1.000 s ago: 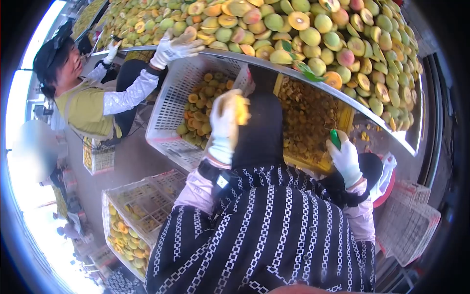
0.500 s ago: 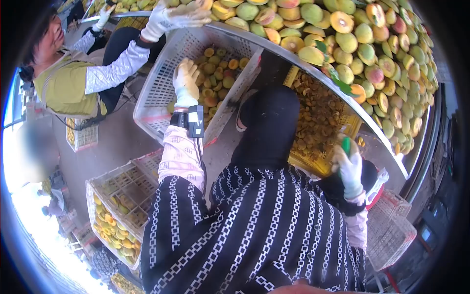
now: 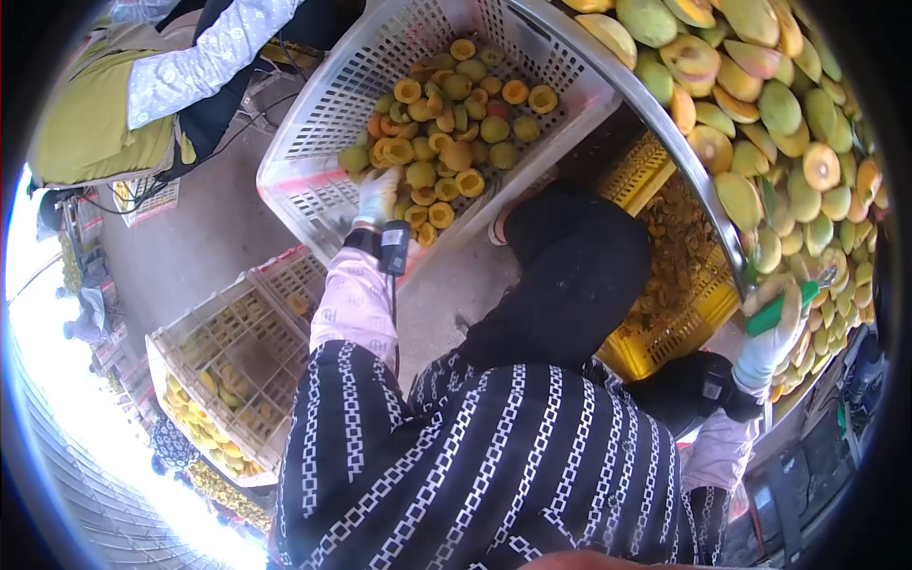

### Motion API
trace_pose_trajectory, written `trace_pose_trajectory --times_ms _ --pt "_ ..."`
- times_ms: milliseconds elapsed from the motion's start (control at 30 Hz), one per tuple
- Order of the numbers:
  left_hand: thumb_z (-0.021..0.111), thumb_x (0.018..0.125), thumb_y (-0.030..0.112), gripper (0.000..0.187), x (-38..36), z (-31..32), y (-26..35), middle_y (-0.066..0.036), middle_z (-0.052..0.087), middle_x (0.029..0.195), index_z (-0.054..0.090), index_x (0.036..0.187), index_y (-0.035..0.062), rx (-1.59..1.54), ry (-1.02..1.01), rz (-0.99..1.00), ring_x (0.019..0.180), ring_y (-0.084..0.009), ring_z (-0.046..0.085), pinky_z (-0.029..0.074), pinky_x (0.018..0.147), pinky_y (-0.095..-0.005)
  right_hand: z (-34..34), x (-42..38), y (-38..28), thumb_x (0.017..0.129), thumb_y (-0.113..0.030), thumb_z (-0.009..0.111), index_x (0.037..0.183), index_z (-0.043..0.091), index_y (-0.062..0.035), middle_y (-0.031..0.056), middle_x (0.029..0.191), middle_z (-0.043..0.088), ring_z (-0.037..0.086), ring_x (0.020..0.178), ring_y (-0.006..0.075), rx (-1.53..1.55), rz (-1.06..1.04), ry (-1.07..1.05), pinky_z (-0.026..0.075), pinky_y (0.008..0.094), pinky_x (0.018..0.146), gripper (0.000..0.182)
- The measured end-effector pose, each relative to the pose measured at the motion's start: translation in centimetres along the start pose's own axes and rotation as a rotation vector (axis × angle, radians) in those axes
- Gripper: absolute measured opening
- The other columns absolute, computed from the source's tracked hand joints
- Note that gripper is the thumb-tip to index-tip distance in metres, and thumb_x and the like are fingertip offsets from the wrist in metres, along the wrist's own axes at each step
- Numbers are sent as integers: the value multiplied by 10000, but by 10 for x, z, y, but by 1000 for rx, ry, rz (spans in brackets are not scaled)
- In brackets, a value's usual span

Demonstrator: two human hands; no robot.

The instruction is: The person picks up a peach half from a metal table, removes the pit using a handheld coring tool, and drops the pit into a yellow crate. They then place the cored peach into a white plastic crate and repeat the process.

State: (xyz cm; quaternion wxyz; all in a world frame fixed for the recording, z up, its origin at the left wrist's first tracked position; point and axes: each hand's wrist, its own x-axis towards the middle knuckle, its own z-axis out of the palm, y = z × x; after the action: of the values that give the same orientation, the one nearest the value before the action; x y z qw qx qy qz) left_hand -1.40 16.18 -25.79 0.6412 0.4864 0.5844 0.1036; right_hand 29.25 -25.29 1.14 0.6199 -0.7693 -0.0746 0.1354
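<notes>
My left hand point(image 3: 377, 196), in a white glove, reaches down into a white plastic basket point(image 3: 313, 204) and lies on the halved yellow-orange fruit point(image 3: 446, 123) heaped inside; nothing shows in its fingers. A small black device point(image 3: 392, 249) is strapped to that wrist. My right hand point(image 3: 771, 340), also gloved, grips a green-handled knife point(image 3: 781, 309) at the metal rim point(image 3: 665, 123) of a table heaped with whole and cut green-and-orange fruit point(image 3: 788, 114). My dark trouser knee point(image 3: 570, 275) sits between the two hands.
A yellow crate point(image 3: 665, 323) holding brown pits stands under the table edge. At lower left, white crates point(image 3: 237, 332) are stacked over more fruit halves point(image 3: 204, 423). A co-worker in a yellow-green vest point(image 3: 95, 114) sits at upper left on the concrete floor point(image 3: 199, 247).
My left hand carried a fruit half from above my knee to the white basket and now rests inside it without the half. My right hand with the knife rose to the table rim.
</notes>
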Motion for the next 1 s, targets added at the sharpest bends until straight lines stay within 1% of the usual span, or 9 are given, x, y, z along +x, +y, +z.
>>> trace_pose_trajectory --times_ms 167,300,367,467,567,667,733,833,1000 --pt "650 841 322 485 53 69 -26 -140 606 980 534 1082 -83 25 -39 -352 796 -208 656 533 630 -304 4 2 26 945 -249 468 1245 446 56 28 702 447 389 504 86 -2 -76 93 329 199 457 428" --pt "698 758 438 826 142 120 -134 -223 593 1126 348 1245 -129 331 1 -82 905 -297 662 554 698 -353 -3 0 27 944 -253 472 1245 446 60 24 694 434 388 502 85 -100 -79 129 315 193 439 436" --pt "704 744 440 861 141 138 -146 -240 589 1132 312 1260 -126 336 90 -161 929 -304 653 548 714 -354 -18 -3 36 937 -156 507 1302 430 -6 81 902 494 417 594 101 -165 -169 39 360 195 482 401" --pt "711 731 418 910 83 164 -50 -243 599 1053 235 1281 -130 588 371 -358 892 -302 647 543 698 -343 -58 -10 58 908 -40 570 1353 430 -142 144 1161 486 444 700 125 -352 -292 -112 412 208 552 477" --pt "685 799 290 603 77 145 -47 -235 574 1122 411 1125 -137 438 218 -295 1012 -325 588 497 852 -415 -57 -13 56 884 -60 628 1355 440 -214 141 1181 479 456 714 134 -69 -194 -57 415 213 582 530" --pt "684 805 162 522 73 109 -49 -219 552 1189 412 1184 -73 -34 5 -431 1015 -321 586 500 861 -396 -19 -6 32 915 -152 596 1355 430 -125 112 1027 522 445 640 111 -120 -108 32 390 195 539 471" --pt "626 845 82 420 45 79 -39 -201 533 1241 448 1217 2 -395 -314 -87 1078 -312 577 500 872 -385 7 0 23 960 -328 474 1315 376 67 30 663 446 395 439 86 -105 -126 125 346 206 416 540" --pt "592 844 63 552 -33 72 49 -134 564 1170 392 1357 23 -678 -407 14 1031 -223 579 477 897 -368 4 0 27 946 -300 496 1299 400 68 29 638 435 394 436 89 -30 -105 124 329 210 409 519" --pt "562 819 -33 685 -90 72 103 -166 463 1361 321 1444 109 -760 -694 265 1274 -328 449 443 990 -362 13 5 23 940 -239 510 1242 474 46 41 602 472 405 435 98 33 -193 57 329 213 425 417"
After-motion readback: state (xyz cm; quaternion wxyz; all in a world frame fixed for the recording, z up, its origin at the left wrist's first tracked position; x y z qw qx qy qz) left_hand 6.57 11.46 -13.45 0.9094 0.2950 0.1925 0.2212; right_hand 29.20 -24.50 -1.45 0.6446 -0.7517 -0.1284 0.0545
